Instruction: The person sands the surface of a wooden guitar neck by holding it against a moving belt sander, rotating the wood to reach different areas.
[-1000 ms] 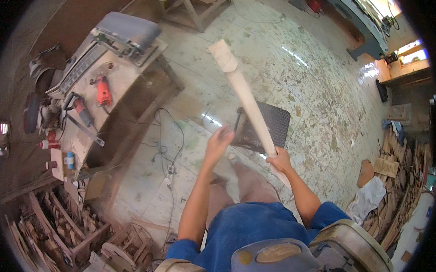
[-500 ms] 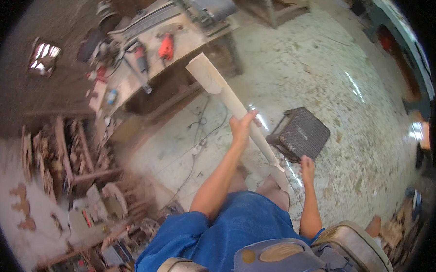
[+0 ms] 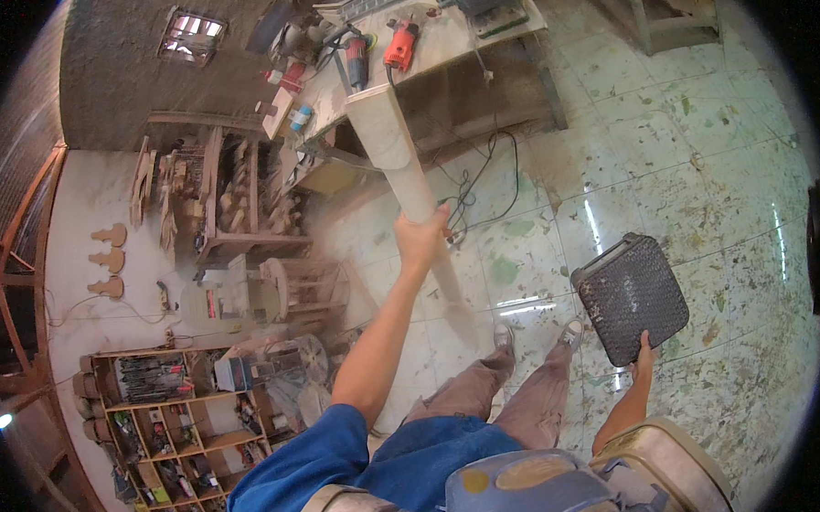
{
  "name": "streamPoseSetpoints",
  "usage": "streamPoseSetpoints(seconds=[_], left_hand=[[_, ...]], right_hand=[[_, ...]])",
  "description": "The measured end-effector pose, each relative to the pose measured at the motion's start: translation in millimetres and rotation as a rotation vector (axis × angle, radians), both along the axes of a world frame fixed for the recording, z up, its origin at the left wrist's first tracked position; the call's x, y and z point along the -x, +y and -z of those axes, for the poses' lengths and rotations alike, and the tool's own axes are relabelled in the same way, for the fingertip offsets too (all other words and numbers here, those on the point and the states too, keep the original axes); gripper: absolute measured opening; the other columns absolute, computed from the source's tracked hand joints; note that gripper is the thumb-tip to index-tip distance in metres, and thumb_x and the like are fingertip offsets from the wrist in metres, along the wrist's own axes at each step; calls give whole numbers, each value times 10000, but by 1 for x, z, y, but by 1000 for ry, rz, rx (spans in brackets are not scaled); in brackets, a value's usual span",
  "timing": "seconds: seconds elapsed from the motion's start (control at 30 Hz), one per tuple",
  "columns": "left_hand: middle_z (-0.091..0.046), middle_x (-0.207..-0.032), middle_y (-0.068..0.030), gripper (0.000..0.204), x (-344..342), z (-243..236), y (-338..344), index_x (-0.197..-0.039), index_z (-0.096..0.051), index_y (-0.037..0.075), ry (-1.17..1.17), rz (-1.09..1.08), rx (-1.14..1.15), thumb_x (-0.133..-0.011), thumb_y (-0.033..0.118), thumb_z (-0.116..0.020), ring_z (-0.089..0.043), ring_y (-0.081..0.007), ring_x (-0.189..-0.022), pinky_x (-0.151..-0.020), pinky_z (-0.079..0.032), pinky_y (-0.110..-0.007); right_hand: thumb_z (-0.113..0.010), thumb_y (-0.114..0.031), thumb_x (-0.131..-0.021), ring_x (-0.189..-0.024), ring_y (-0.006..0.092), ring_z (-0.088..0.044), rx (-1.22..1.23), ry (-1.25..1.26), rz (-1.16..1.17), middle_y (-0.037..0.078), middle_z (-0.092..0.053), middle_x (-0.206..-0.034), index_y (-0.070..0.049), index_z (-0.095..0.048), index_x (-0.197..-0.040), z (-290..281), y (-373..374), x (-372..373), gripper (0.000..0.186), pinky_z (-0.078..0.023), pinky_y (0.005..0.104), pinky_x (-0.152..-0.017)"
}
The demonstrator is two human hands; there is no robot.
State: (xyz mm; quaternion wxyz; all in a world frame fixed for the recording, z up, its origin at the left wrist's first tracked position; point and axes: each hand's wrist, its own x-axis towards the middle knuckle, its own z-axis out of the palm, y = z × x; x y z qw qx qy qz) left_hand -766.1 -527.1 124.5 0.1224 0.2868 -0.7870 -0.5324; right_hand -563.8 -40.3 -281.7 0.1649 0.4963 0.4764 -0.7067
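Observation:
My left hand [image 3: 421, 239] is wrapped round a long pale wooden piece [image 3: 390, 147], held out in front of me. Its wide, square-cut end points away toward the workbench, and the piece narrows toward my fist. Below the hand its lower part is blurred and hard to make out. Off to the right, my right hand [image 3: 644, 356] grips the near edge of a dark, boxy thing [image 3: 633, 297] with a woven-looking top and rounded corners, perhaps a low stool. My thumb lies on its top; the other fingers are mostly hidden beneath.
A workbench [image 3: 519, 27] stands ahead, with a red power tool [image 3: 402, 46] and a grey-and-red one [image 3: 357, 62] on it. Black cable [image 3: 493, 156] trails on the stained tile floor [image 3: 539, 269]. At left are a wooden rack [image 3: 211, 196] and a compartment shelf [image 3: 147, 414].
The view has turned left, so the bench and rack sit farther right. The wooden piece has swung more upright in my left hand. The dark boxy thing and my right hand appear farther right and lower.

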Motion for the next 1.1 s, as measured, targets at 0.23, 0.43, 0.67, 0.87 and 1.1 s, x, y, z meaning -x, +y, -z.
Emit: streamPoseSetpoints(seconds=[0.23,0.43,0.67,0.87,1.1], left_hand=[[-705,-726,-106,346,-28,7,-38,-938,-670,-41,-233,16,375,-752,222,-798,-667,-156,-576,-556,-527,-312],[-696,-685,-131,354,-37,7,-58,-925,-686,-25,-300,77,502,-688,219,-786,-677,-192,-572,-557,-516,-344],[-682,-680,-131,312,-68,21,-114,-893,-664,-54,-414,186,320,-666,146,-740,-673,-189,-585,-547,-521,-347],[-659,-740,-115,311,-65,27,-151,-884,-616,-65,-462,277,19,-665,122,-735,-662,-193,-590,-529,-532,-350],[-627,-742,-95,302,-22,31,-199,-882,-588,-46,-499,467,-138,-658,96,-732,-636,-179,-584,-521,-535,-349]], right_hand=[[-702,-555,-896,-1313,464,-499,27,-68,-179,209,-400,-1539,-87,-142,-1592,-15,-43,67,1009,-509,602,-951],[-669,-474,-944,-1179,479,-596,-10,2,-238,227,-472,-1470,-88,-196,-1564,23,-65,111,870,-579,607,-817],[-601,-387,-1004,-969,427,-698,68,-11,-335,253,-513,-1403,-59,-288,-1512,-2,-128,111,681,-656,492,-634],[-582,-423,-1009,-953,443,-700,121,-71,-316,290,-592,-1285,71,-382,-1429,3,-187,96,679,-658,474,-684],[-543,-362,-1032,-955,390,-717,264,-199,-211,273,-638,-1189,47,-463,-1372,46,-280,75,537,-637,456,-685]])
